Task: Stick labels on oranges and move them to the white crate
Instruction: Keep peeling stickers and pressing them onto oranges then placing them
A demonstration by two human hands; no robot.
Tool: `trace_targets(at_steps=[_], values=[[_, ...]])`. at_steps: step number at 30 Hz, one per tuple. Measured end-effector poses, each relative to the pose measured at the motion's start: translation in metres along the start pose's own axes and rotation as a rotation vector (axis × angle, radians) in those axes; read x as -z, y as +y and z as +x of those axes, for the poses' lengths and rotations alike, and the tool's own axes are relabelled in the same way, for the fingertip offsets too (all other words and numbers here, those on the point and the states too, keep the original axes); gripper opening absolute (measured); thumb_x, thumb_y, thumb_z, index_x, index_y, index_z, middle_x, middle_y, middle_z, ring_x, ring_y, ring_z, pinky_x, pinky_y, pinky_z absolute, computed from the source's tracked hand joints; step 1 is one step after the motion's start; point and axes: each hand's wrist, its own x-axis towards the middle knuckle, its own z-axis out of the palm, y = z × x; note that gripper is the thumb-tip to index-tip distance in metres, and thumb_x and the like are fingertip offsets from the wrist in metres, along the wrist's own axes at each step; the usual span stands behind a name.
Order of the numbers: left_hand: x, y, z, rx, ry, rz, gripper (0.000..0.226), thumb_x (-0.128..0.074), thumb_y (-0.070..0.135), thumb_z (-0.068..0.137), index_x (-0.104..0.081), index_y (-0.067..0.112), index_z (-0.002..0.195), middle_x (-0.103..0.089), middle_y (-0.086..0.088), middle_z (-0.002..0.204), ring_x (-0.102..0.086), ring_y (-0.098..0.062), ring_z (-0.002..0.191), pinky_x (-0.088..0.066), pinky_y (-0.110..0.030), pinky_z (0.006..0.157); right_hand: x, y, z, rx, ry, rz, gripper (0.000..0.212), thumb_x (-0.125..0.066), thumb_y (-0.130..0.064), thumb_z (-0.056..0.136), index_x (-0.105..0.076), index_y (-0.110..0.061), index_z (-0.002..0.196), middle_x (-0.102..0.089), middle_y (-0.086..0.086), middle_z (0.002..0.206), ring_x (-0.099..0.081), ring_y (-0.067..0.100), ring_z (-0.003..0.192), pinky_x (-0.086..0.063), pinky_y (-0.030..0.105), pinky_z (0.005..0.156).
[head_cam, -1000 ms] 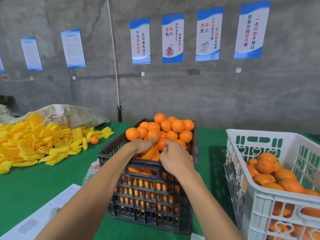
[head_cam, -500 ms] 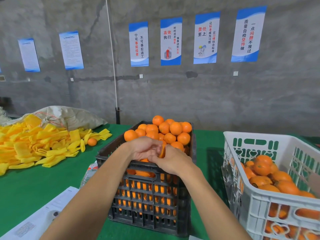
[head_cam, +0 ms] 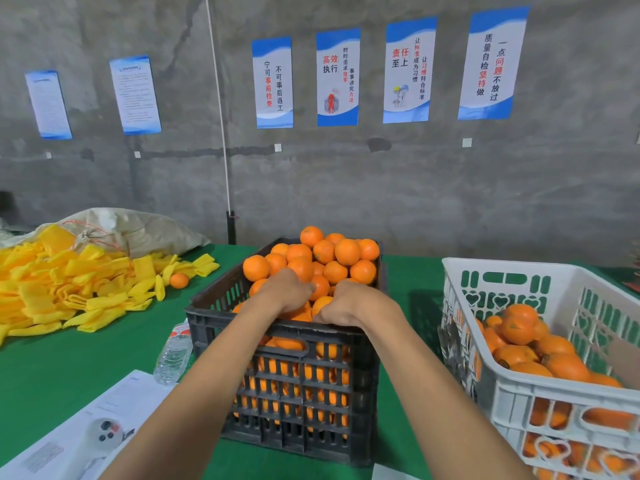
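Both hands reach into the black slatted plastic crate [head_cam: 294, 382], which stands near the middle of the green cloth-covered surface [head_cam: 69, 362] and is heaped with round oranges [head_cam: 346, 252]. The left hand [head_cam: 289, 292] lies knuckles-up on the pile, fingers curled down among the fruit; whether it holds one I cannot tell. The right hand [head_cam: 353, 303] is just beside it at the near rim, fingers bent around a small orange [head_cam: 320, 304]. To the right stands the white perforated plastic crate [head_cam: 540, 386], partly filled with oranges. Far left lie a heap of yellow foam sleeves [head_cam: 59, 289], one loose orange [head_cam: 179, 280] and a clear plastic bottle [head_cam: 173, 355].
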Motion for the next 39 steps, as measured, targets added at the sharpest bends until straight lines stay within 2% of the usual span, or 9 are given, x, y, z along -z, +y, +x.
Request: trace_targets(at_steps=[3, 7, 10, 14, 16, 20, 26, 30, 39], values=[[-0.004, -0.002, -0.003, 0.06, -0.138, 0.222, 0.053, -0.05, 0.05, 0.101, -0.062, 0.002, 0.12, -0.067, -0.016, 0.107, -0.064, -0.031, 0.098, -0.044, -0.035, 0.07, -0.003, 0.004, -0.001, 0.026, 0.055, 0.048, 0.033, -0.074, -0.041, 0.082, -0.053, -0.017, 0.077, -0.054, 0.001, 0.076, -0.051, 0.019, 0.066, -0.038, 0.029, 0.052], [-0.003, -0.002, -0.005, -0.004, -0.004, -0.128, 0.047, -0.048, 0.041, 0.105, -0.071, 0.0, 0.108, -0.064, -0.012, 0.084, -0.064, -0.03, 0.082, -0.045, -0.035, 0.075, -0.021, 0.013, -0.006, 0.095, 0.373, 0.119, 0.029, -0.074, -0.034, 0.081, -0.052, -0.014, 0.079, -0.054, 0.007, 0.088, -0.056, 0.033, 0.08, -0.041, 0.032, 0.059], [0.0, 0.0, -0.01, -0.066, 0.049, -0.282, 0.045, -0.043, 0.039, 0.108, -0.073, 0.005, 0.107, -0.071, -0.01, 0.096, -0.065, -0.027, 0.092, -0.05, -0.038, 0.088, -0.029, 0.017, -0.011, 0.164, 0.679, 0.208, 0.041, -0.07, -0.038, 0.089, -0.06, -0.017, 0.122, -0.051, 0.008, 0.126, -0.057, 0.035, 0.111, -0.049, 0.04, 0.084], [0.0, 0.013, -0.023, -0.049, -0.191, -0.479, 0.058, -0.031, 0.049, 0.109, -0.071, 0.007, 0.106, -0.075, -0.004, 0.087, -0.073, -0.021, 0.079, -0.062, -0.036, 0.076, -0.03, 0.02, -0.016, 0.281, 0.863, 0.539, 0.056, -0.072, -0.04, 0.09, -0.052, -0.02, 0.138, -0.046, -0.001, 0.135, -0.054, 0.022, 0.118, -0.049, 0.039, 0.096], [-0.002, 0.025, -0.027, -0.102, -0.206, -0.54, 0.063, -0.027, 0.051, 0.109, -0.072, 0.007, 0.106, -0.079, -0.004, 0.088, -0.076, -0.017, 0.081, -0.06, -0.029, 0.076, -0.029, 0.027, -0.018, 0.303, 0.883, 0.641, 0.057, -0.074, -0.038, 0.089, -0.051, -0.021, 0.138, -0.048, -0.003, 0.133, -0.052, 0.016, 0.12, -0.047, 0.037, 0.1], [-0.007, 0.046, -0.042, -0.244, -0.145, -0.757, 0.045, -0.048, 0.056, 0.102, -0.065, 0.019, 0.12, -0.077, -0.004, 0.103, -0.076, -0.018, 0.093, -0.061, -0.041, 0.084, -0.03, 0.044, -0.024, 0.405, 0.904, 0.705, 0.062, -0.078, -0.034, 0.086, -0.048, -0.027, 0.14, -0.048, -0.01, 0.133, -0.048, 0.002, 0.117, -0.046, 0.023, 0.098], [-0.023, 0.072, -0.089, -0.506, 0.036, -0.917, 0.042, -0.074, 0.021, 0.092, -0.061, 0.014, 0.132, -0.068, -0.008, 0.124, -0.069, -0.023, 0.112, -0.059, -0.044, 0.094, -0.032, 0.069, -0.038, 0.536, 0.901, 0.876, 0.075, -0.08, -0.031, 0.082, -0.043, -0.03, 0.148, -0.054, -0.013, 0.139, -0.055, -0.006, 0.122, -0.051, 0.013, 0.091], [-0.05, 0.073, -0.121, -0.661, 0.144, -0.956, 0.053, -0.081, 0.01, 0.084, -0.059, 0.016, 0.132, -0.068, 0.005, 0.122, -0.07, -0.014, 0.108, -0.059, -0.03, 0.088, -0.049, 0.096, -0.06, 0.56, 0.84, 0.969, 0.082, -0.08, -0.032, 0.079, -0.04, -0.035, 0.151, -0.061, -0.031, 0.13, -0.065, -0.001, 0.116, -0.053, 0.016, 0.093], [-0.155, 0.033, -0.15, -0.873, 0.261, -0.552, 0.07, -0.083, 0.029, 0.085, -0.049, 0.019, 0.145, -0.046, 0.006, 0.148, -0.049, -0.02, 0.137, -0.059, -0.035, 0.091, -0.122, 0.177, -0.1, 0.363, 0.646, 0.741, 0.088, -0.069, -0.06, 0.085, -0.015, -0.055, 0.155, -0.043, -0.049, 0.13, -0.054, -0.012, 0.121, -0.043, 0.005, 0.096]])
